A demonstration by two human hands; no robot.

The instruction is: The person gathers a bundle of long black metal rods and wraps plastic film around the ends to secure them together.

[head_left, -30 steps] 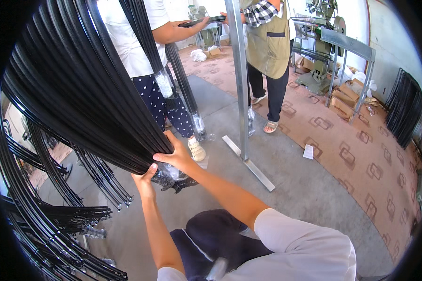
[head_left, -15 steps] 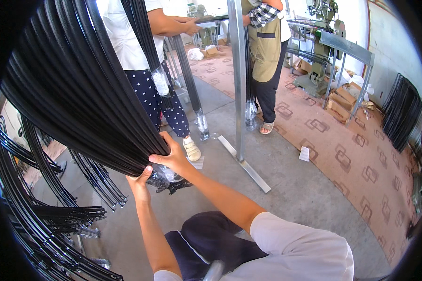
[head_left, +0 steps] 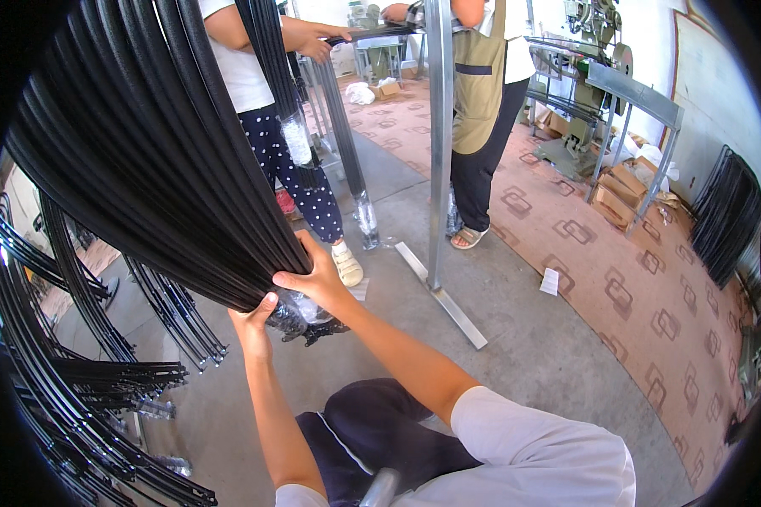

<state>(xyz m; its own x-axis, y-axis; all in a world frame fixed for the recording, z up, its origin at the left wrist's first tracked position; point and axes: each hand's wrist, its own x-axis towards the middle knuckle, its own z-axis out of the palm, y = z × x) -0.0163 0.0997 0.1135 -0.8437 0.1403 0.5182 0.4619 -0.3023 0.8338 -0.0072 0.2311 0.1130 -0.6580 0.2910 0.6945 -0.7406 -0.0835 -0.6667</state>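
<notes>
A thick bundle of long black cables (head_left: 161, 169) hangs down from the upper left. Near its lower end my left hand (head_left: 254, 328) is wrapped round the near side, thumb up. My right hand (head_left: 314, 277) clasps the other side, its thumb pressed across the cables. The two hands are close together, with most fingers hidden behind the bundle. Just below them, clear plastic wrap (head_left: 300, 309) covers the cable ends, which look dark and ragged at the bottom.
More hanging black cables (head_left: 76, 287) crowd the left. Ahead stands a metal post (head_left: 438, 152) on a flat foot (head_left: 452, 317). Two people stand beyond, handling a dark strip. Patterned carpet (head_left: 617, 279), a metal stand (head_left: 638, 97), cardboard boxes (head_left: 617, 190) and another cable bundle (head_left: 727, 211) lie right.
My hands keep their hold on the cable bundle, almost unmoved. The person at the left has shifted their hands along the strip, and the person beside the post has shifted stance.
</notes>
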